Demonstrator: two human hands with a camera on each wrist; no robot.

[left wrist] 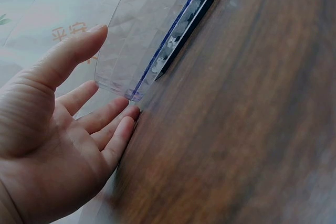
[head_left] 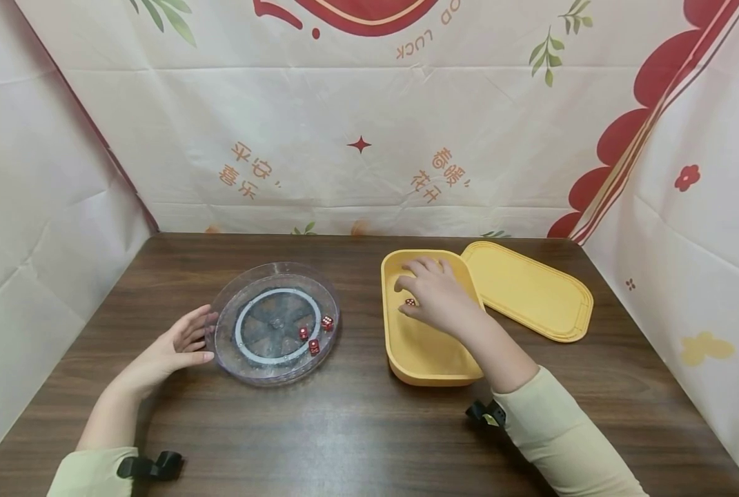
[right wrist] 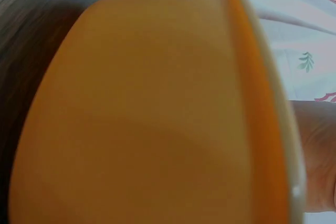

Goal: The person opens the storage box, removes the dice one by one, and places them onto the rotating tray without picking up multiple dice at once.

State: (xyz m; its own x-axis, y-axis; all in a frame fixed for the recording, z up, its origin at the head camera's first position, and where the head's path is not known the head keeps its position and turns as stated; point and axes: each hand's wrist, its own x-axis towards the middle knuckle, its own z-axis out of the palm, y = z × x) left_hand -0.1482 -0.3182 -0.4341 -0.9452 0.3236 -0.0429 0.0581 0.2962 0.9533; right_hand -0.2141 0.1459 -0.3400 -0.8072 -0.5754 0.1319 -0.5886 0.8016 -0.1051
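A clear round dish (head_left: 229,369) with a white ring stands at the left. Three red dice lie at its right side, one of them (head_left: 314,346) nearest the front. My left hand (head_left: 179,343) is beside the dish, its relaxed fingertips right at the clear wall (left wrist: 123,40). Over the far part of a yellow box (head_left: 428,355), my right hand (head_left: 437,295) reaches down with fingers spread and bent. A red die (head_left: 410,302) shows in the gap between its thumb and fingers. The box's outer wall (right wrist: 142,108) hides most of that hand in the right wrist view.
A yellow lid (head_left: 530,293) lies behind and right of the box, close against its edge. The brown wooden table (head_left: 319,442) ends at a printed white cloth (head_left: 319,110) at the back, with white cloth at both sides.
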